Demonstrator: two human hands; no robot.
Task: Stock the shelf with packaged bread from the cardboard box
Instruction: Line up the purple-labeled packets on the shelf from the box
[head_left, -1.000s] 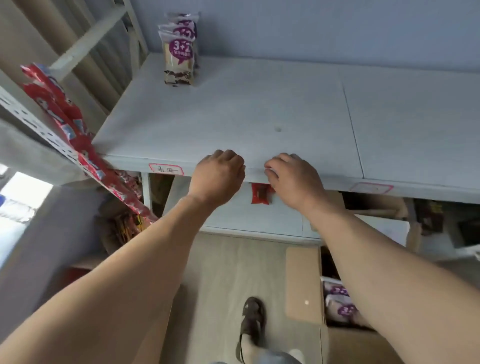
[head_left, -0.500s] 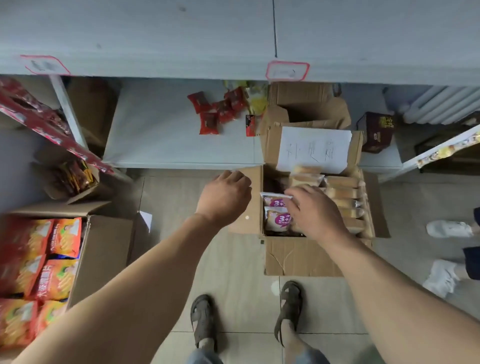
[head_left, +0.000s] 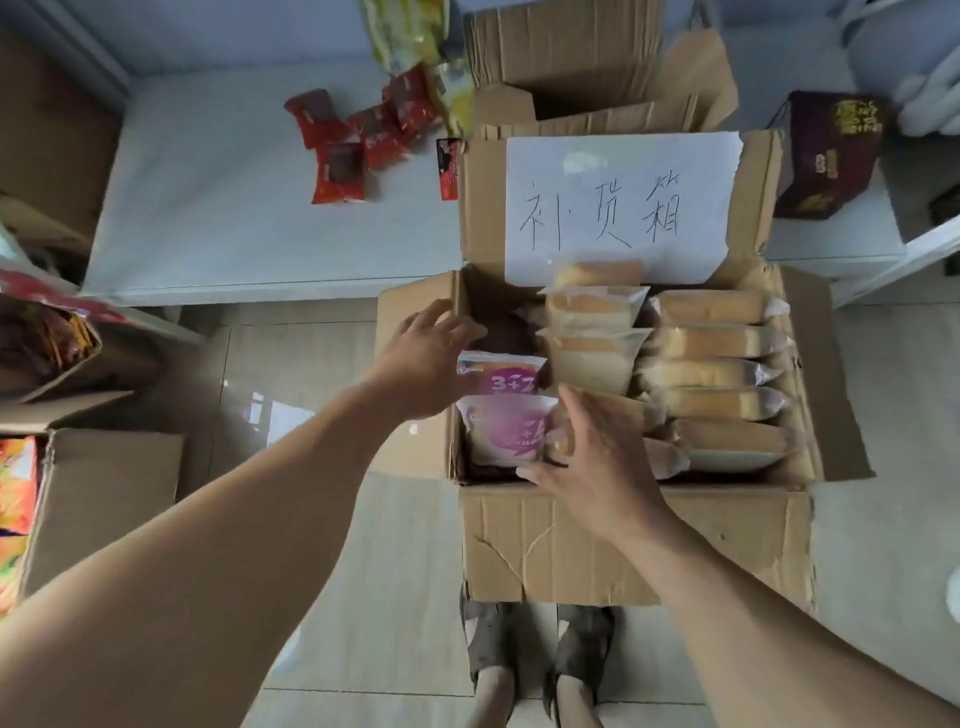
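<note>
Head view: purple packs (head_left: 506, 434) sit at the near left of the box (head_left: 634, 540), clear-wrapped loaves (head_left: 717, 371) filling its right. Picking looks to be the step in hand. Left hand (head_left: 423, 366) and right hand (head_left: 597, 462) flank the packs, fingers spread, holding nothing; whether they touch is unclear. Next, I judge, they close on a pack and lift it out. Only a lower shelf (head_left: 249, 223) with red packets (head_left: 353, 143) shows; motion blurs the pack print

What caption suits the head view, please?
Both hands, left and right, reach for purple bread packs in the cardboard box.
</note>
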